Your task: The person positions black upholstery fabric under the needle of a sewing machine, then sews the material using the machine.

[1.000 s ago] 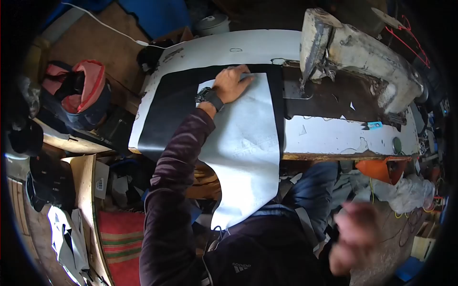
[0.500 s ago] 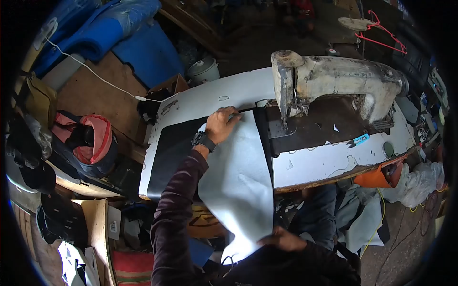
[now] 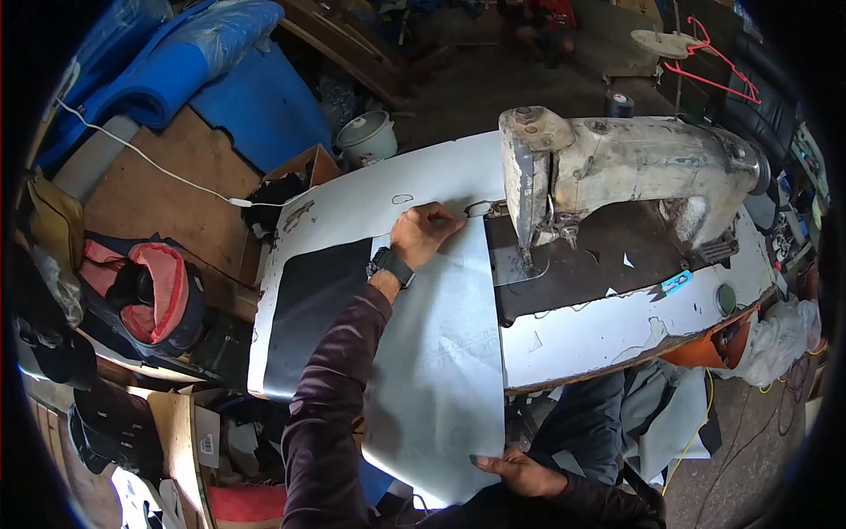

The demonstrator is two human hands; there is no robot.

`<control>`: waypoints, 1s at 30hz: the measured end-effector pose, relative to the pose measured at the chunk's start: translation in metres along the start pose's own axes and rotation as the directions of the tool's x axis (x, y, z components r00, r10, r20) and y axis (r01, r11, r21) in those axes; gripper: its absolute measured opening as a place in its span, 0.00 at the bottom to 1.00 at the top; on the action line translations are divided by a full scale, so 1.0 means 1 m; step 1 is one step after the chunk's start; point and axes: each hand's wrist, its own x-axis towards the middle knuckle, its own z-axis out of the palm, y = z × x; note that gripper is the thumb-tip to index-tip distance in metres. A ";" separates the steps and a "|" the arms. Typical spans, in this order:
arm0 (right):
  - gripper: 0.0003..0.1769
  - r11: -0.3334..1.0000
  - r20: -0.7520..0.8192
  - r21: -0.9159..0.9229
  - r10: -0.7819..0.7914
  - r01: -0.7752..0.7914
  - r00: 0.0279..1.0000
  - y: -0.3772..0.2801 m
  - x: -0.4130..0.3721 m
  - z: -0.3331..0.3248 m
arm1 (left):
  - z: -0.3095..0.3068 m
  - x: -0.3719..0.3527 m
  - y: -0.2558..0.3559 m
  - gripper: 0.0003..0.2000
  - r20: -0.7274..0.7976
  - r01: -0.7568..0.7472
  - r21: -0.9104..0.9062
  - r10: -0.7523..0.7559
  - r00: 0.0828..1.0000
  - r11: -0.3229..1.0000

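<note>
White sheet (image 3: 441, 353) – a long pale piece lying lengthwise from the far part of the table (image 3: 599, 331) to past its near edge, where the last stretch hangs free in front of the person. It lies on top of a black sheet (image 3: 313, 309), which shows as a dark band along its left side. Faint grey print runs across the middle of the white sheet, too pale to read.

The left hand (image 3: 425, 231) is flat on the far end of the white sheet, fingers stretched out and close together, palm down, pressing it to the table; a dark wristwatch (image 3: 392, 264) sits on that wrist. The right hand (image 3: 520, 472) holds the near hanging edge, fingers curled over the top of the sheet – the thumb cannot be seen.

Just right of the left hand stands an old cream sewing machine (image 3: 617, 167), its needle end close to the sheet's right edge. A small blue tag (image 3: 677, 282) lies on the table further right; no writing on it can be made out. On the floor to the left lie a red and navy backpack (image 3: 150, 295) and a board with a barcode label (image 3: 207, 432), unreadable. A white pot (image 3: 366, 137) stands beyond the table.
</note>
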 end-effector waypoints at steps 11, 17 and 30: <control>0.43 0.998 0.039 0.043 0.041 -0.043 0.998 -0.022 -0.006 0.006 | 0.004 0.003 -0.011 0.11 0.031 -0.001 -0.071 0.003 1.000 0.997; 0.40 0.998 0.012 0.001 0.069 -0.069 0.998 -0.005 0.001 0.000 | 0.001 0.005 -0.007 0.14 0.048 0.031 -0.016 -0.030 0.998 0.999; 0.22 0.693 -0.368 -0.562 -0.698 0.452 0.614 -0.036 0.028 -0.023 | 0.007 -0.010 0.018 0.16 0.072 -0.520 0.210 0.518 0.853 0.828</control>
